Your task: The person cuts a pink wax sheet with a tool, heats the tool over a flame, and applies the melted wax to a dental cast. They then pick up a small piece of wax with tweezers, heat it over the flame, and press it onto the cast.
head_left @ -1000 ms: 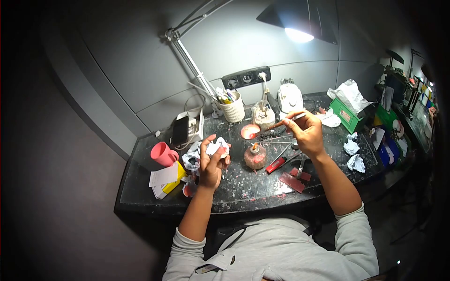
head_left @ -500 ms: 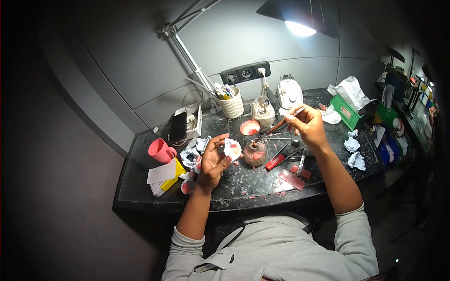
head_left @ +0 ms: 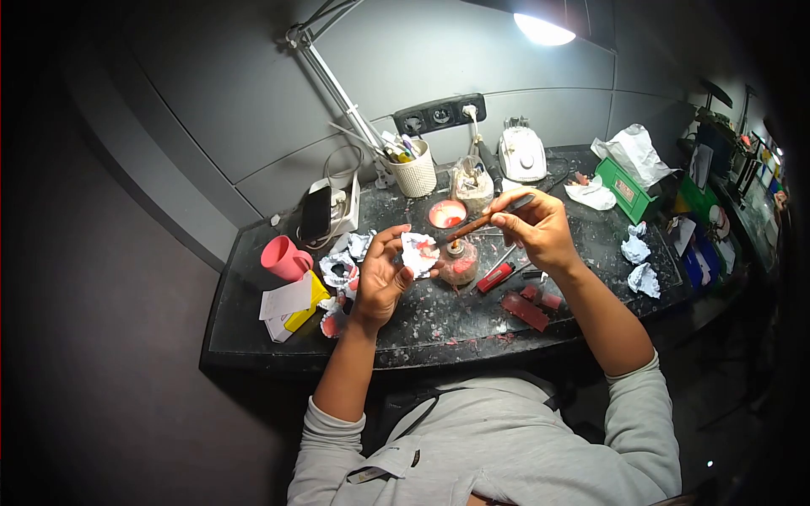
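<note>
My left hand [head_left: 381, 278] holds a white plaster cast with pink patches [head_left: 418, 253] above the dark bench [head_left: 439, 325]. My right hand [head_left: 533, 229] grips a thin wooden-handled tool [head_left: 477, 223], whose tip points left and down toward the cast. Just below the tool tip stands a small glass burner [head_left: 460, 263] smeared with pink wax. Behind it sits a small bowl of pink wax [head_left: 448, 213].
A pink cup [head_left: 282, 257], a yellow box with paper [head_left: 291, 305], more white casts [head_left: 339, 270], a phone on a stand [head_left: 318, 215], a white pot of tools [head_left: 414, 175], a red lighter [head_left: 495, 277], red wax sheets [head_left: 527, 309], crumpled tissues [head_left: 639, 266] and a green box [head_left: 627, 198] crowd the bench.
My left hand has moved the cast right, toward the burner. My right hand has come down and left, bringing the tool tip close to the cast.
</note>
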The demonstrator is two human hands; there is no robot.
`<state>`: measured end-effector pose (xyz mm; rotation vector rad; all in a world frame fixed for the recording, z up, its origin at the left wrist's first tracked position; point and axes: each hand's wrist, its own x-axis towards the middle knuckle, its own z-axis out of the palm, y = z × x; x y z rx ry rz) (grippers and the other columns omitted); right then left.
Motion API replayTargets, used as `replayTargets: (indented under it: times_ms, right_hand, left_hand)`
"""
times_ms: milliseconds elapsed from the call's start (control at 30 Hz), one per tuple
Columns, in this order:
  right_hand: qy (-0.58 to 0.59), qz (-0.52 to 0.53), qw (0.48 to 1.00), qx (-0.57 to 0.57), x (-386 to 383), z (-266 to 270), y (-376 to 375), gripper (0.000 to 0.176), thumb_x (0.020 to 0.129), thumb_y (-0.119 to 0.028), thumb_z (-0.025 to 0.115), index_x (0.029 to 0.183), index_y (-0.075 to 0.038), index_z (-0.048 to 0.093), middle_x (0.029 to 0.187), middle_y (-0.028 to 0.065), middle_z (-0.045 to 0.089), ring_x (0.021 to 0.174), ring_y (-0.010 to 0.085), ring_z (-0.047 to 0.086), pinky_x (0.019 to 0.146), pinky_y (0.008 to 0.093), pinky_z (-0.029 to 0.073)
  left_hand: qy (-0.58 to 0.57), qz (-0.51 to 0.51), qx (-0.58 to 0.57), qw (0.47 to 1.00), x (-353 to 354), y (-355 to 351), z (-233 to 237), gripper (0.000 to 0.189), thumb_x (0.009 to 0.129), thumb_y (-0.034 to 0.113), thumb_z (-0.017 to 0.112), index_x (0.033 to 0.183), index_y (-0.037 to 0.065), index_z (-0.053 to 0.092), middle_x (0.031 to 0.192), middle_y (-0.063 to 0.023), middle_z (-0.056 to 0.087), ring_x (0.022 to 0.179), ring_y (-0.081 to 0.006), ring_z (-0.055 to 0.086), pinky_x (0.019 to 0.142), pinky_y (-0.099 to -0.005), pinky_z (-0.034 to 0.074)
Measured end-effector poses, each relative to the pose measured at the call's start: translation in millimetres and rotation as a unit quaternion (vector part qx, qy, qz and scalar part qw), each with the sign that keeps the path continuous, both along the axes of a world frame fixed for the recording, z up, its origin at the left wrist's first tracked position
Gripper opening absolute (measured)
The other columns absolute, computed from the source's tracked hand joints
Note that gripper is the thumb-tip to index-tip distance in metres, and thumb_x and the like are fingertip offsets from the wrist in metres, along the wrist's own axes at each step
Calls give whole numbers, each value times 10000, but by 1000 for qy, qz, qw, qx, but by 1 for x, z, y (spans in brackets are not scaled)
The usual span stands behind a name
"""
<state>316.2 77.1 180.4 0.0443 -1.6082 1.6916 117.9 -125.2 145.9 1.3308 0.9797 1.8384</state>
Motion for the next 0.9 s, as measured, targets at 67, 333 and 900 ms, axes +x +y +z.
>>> replayTargets:
  times_ms: [67,333,900]
  right_hand:
    - [7,-16,1000,8,-1,-1,-2,128,920,-63,763,1021,-27,694,989,52,738,724,43,616,593,202,496]
    - [17,-53,998,29,-2,-2,3,112,930,-76,760,1007,-22,699,901,40,734,665,42,597,560,196,469]
    - [-20,-177,984,13,4,1,28,101,922,-103,772,934,-45,689,765,-9,670,624,41,559,534,204,426]
  left_hand:
    - [-5,-7,0,1000,-3,1,-1,715,957,216,721,1495,1,302,1334,-179,542,1196,-327,641,968,-459,593]
    - [-20,-7,-4,1000,-3,1,-2,723,956,223,722,1494,-5,296,1331,-204,547,1124,-371,677,897,-442,631]
    - [-15,11,-8,1000,-4,0,1,717,964,205,713,1500,-11,288,1326,-235,558,1036,-383,711,749,-380,653]
